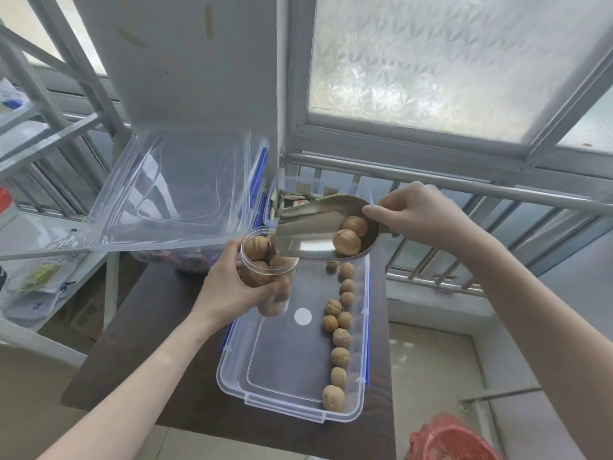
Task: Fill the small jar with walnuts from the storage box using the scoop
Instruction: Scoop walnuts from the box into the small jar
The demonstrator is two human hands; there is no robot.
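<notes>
My left hand grips a small clear jar, tilted, with several walnuts inside it. My right hand holds a metal scoop by its handle, the scoop's mouth touching the jar's rim. Two walnuts lie at the back of the scoop. Below both sits the clear storage box with blue clips, on a dark table. A row of loose walnuts runs along the box's right wall.
A large clear lid leans over another box behind the jar. A white metal shelf with bags stands at the left. A railing and frosted window lie ahead. Something red sits at the bottom right.
</notes>
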